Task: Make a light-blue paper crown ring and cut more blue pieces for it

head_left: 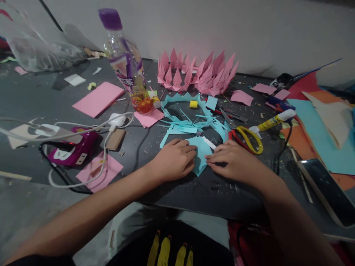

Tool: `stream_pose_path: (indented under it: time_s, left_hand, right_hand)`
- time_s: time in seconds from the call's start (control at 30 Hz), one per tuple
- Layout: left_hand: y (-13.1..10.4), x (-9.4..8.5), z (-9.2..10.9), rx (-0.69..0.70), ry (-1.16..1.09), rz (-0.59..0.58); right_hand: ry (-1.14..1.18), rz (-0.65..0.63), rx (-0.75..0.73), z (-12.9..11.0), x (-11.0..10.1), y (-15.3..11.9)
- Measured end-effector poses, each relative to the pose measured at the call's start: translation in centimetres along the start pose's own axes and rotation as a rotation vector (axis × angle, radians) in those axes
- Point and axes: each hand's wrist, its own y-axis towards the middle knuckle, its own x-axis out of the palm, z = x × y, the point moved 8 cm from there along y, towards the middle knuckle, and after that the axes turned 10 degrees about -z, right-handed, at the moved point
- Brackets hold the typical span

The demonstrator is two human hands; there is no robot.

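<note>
A piece of light blue paper lies on the dark table between my two hands, its lower corner pointing towards me. My left hand has its fingers curled together on the paper's left edge. At the right edge, my right hand closes thumb and fingers on the paper. A slim white stick-like piece lies by my right fingertips. Just beyond are light blue paper strips and a zigzag-topped blue paper band. A yellow cap is near the band.
Pink spiky paper rings stand at the back. A purple-capped bottle rises at left, near a magenta power adapter with cables. Yellow-handled scissors, a glue stick, a phone and coloured sheets lie at right.
</note>
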Motion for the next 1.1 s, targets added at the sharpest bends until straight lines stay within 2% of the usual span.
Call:
stream_pose_path:
  time_s: [0.17, 0.33, 0.53, 0.63, 0.8, 0.97, 1.1]
  left_hand:
    - [0.0, 0.2, 0.3, 0.027, 0.029, 0.009]
    - [0.0, 0.1, 0.5, 0.028, 0.046, 0.015]
    - [-1.0, -0.1, 0.5, -0.006, -0.020, 0.046]
    - [-1.9, -0.2, 0.3, -0.025, -0.042, 0.032]
    - [-3.2, -0.6, 0.0, 0.016, -0.032, -0.006]
    - [-2.4, -0.3, -0.4, -0.004, -0.014, 0.012]
    - [-1.4, 0.2, -0.2, -0.023, 0.005, 0.027]
  right_hand:
    - [0.052, 0.009, 0.033, 0.5, -0.4, 0.3]
    - [0.034, 0.104, 0.110, 1.3, -0.1, 1.4]
    - [-0.185, -0.014, 0.118, 0.7, 1.7, 2.9]
    - [-0.195, -0.002, 0.164, 1.0, 1.6, 2.6]
    - [-0.177, 0.025, 0.151, 1.1, 1.4, 2.3]
    - [-0.129, 0.043, 0.189, 1.2, 1.6, 2.4]
    - [-0.019, 0.146, 0.220, 1.6, 0.9, 1.7]
